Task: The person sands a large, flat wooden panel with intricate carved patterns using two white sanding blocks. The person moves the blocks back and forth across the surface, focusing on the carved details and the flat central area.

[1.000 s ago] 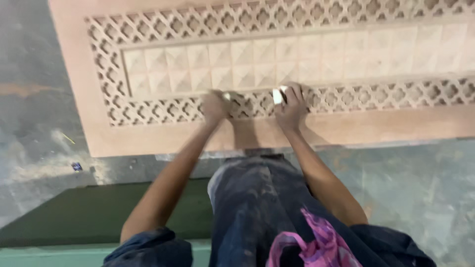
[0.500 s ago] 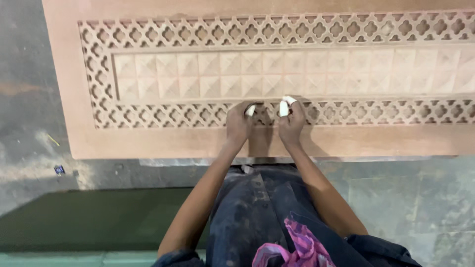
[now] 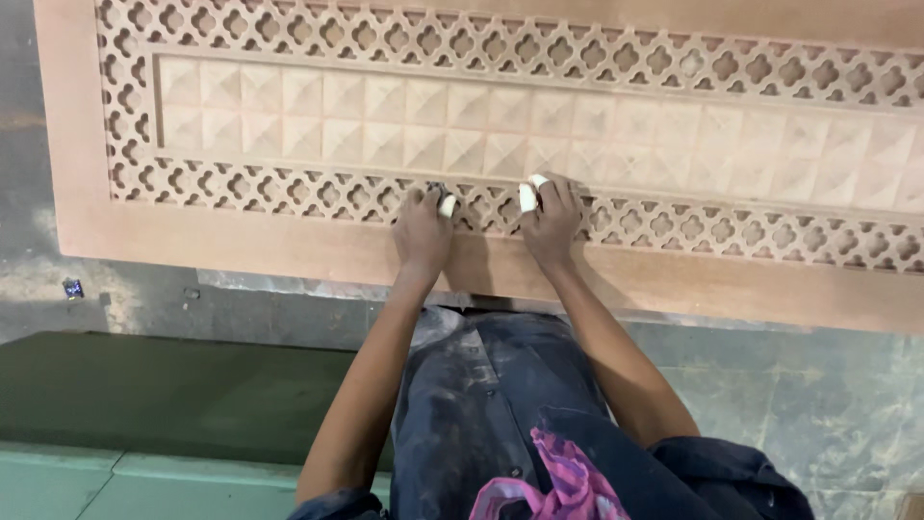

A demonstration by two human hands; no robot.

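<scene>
While gripped by 2 closed hands — 2 small white pieces against a pale carved lattice panel.

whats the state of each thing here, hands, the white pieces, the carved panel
left hand: on the lower lattice band, gripping a small white piece
right hand: on the same band, gripping another small white piece
left small white piece: held against the lattice
right small white piece: held against the lattice
pale carved wooden panel: lying flat, pierced lattice border around raised pyramid squares
pink cloth: tucked at the dark dusty clothes
</scene>
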